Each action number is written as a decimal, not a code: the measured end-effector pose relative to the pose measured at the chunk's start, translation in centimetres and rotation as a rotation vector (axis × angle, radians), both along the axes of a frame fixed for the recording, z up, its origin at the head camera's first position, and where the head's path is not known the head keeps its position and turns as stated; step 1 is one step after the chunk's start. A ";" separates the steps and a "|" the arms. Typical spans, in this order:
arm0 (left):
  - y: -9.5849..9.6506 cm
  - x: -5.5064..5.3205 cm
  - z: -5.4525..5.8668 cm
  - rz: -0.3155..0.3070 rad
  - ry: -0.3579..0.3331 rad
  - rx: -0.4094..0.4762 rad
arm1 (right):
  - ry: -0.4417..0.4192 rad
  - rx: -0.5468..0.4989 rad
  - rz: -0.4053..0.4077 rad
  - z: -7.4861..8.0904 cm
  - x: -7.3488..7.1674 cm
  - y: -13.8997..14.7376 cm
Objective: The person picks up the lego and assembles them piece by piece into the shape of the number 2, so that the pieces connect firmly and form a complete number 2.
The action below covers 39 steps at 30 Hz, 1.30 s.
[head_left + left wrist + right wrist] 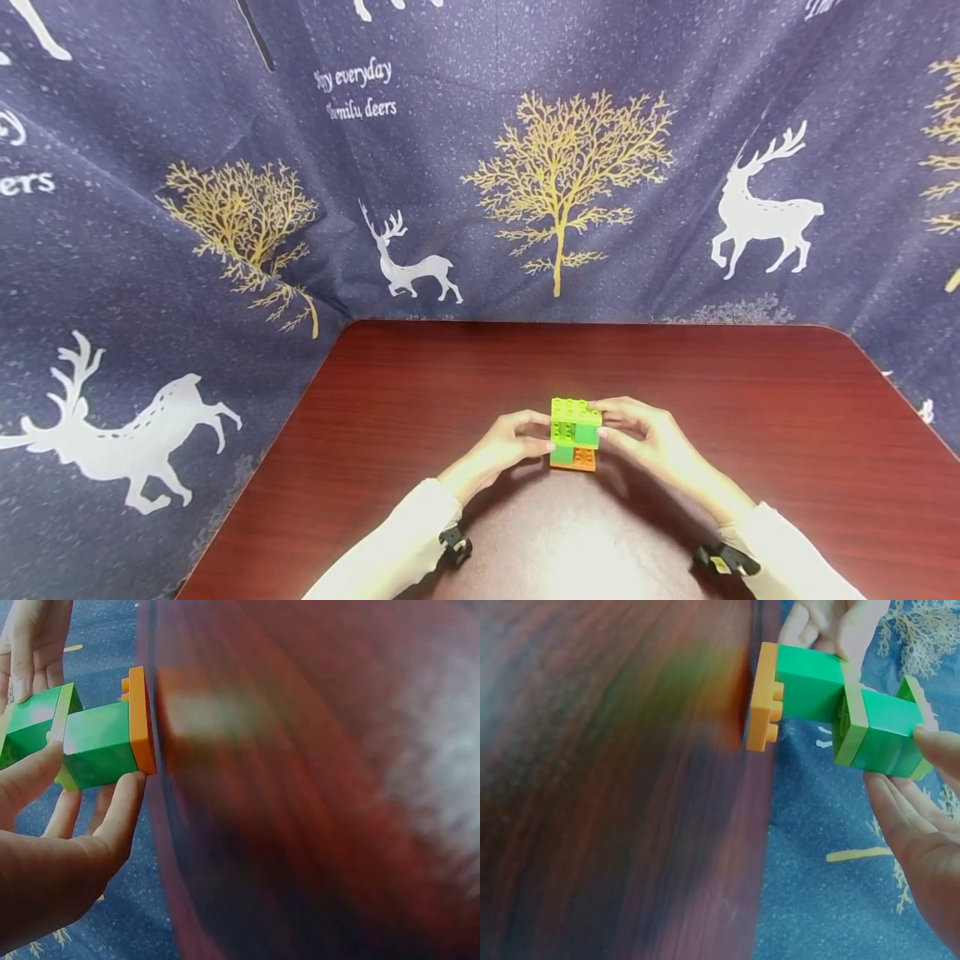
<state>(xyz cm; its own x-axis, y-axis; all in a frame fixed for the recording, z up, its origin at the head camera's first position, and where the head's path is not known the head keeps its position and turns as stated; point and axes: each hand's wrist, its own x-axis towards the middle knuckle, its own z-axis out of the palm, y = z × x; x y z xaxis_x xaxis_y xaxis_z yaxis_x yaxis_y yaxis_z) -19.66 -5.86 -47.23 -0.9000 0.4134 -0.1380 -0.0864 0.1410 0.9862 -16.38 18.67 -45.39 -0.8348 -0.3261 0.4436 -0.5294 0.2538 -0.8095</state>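
A small stack of toy building bricks stands between the two hands. An orange flat brick (573, 467) forms its base, with a green block (99, 746) on one side of it. Above come a lime flat brick (853, 727), a second green block (889, 733) offset to the right, and a lime flat brick (570, 409) on top. My left hand (510, 446) holds the lower green block between thumb and fingers. With thumb and fingers, my right hand (652, 437) grips the upper green block. Whether the base touches the table cannot be told.
The reddish-brown wooden table (420, 375) has a glossy glare near its front. Behind it and at its sides hangs a dark blue cloth (420, 167) printed with deer and trees. A black wrist device (455, 543) sits on the left wrist, another device (726, 560) on the right.
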 end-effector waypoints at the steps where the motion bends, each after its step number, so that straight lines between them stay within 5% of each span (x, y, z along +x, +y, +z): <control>1: 0.0 0.0 0.1 0.003 0.004 0.000 | -0.021 -0.014 0.002 0.1 -0.1 0.0; 6: 0.2 -0.4 0.4 0.000 -0.007 0.035 | -0.099 -0.063 -0.027 0.5 -0.5 0.1; 18: 0.4 -1.0 1.1 -0.007 -0.009 0.061 | -0.038 -0.068 -0.131 0.7 -2.1 -0.2; 39: 0.9 -2.2 0.6 0.033 -0.036 0.027 | -0.167 -0.137 -0.093 -0.1 -4.6 -0.1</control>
<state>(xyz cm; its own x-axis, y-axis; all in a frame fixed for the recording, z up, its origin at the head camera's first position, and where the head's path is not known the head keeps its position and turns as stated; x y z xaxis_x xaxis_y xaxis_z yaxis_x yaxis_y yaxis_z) -21.88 -5.00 -46.61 -0.9077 0.3879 -0.1598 -0.1260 0.1113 0.9858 -20.95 18.55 -45.45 -0.9239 -0.1908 0.3315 -0.3646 0.1773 -0.9141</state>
